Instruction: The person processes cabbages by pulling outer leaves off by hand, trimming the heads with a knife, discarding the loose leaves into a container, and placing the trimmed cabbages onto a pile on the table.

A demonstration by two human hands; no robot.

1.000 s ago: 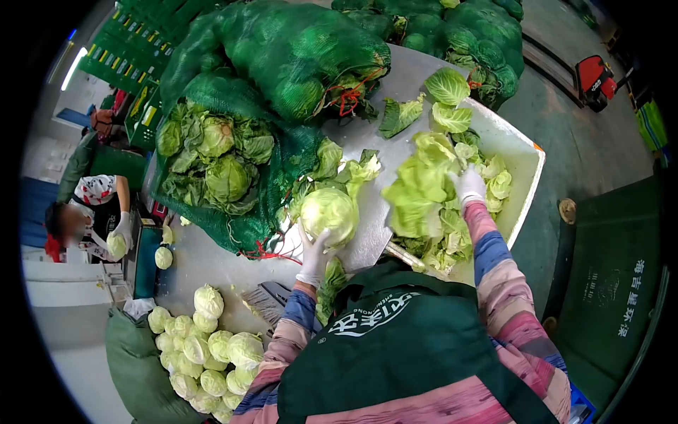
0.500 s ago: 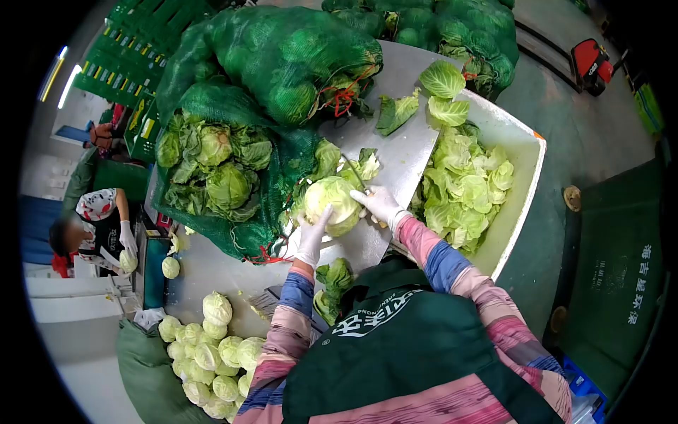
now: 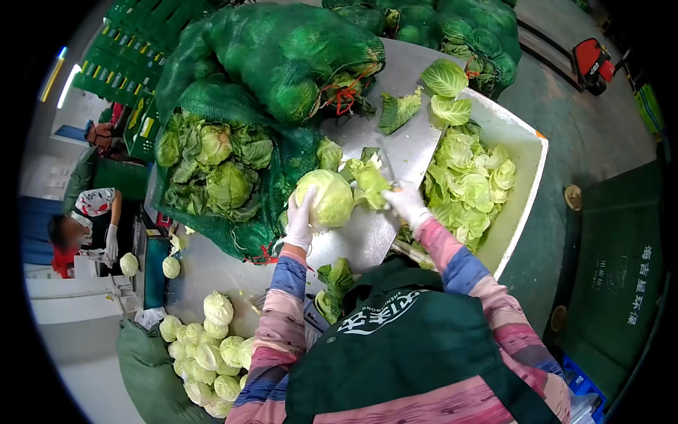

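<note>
A pale, trimmed cabbage (image 3: 330,201) sits in the grip of my left hand (image 3: 299,225), which wraps its left side over the metal table (image 3: 367,237). To the right of that head, my right hand (image 3: 407,203), in a white glove like the left, pinches a torn cabbage leaf (image 3: 371,186). Whether a knife is also in the right hand cannot be made out. Behind the leaf lie more loose leaves (image 3: 329,153).
An open green net bag (image 3: 236,237) of untrimmed cabbages stands at left, and a full net bag (image 3: 282,53) behind it. A white bin (image 3: 519,212) of leaves is at right. Trimmed cabbages (image 3: 205,357) are heaped lower left. A co-worker (image 3: 95,219) stands far left.
My right hand has moved right, away from the cabbage, with a leaf in it. The knife seen earlier no longer shows. The co-worker's gloved hand has come off a cabbage.
</note>
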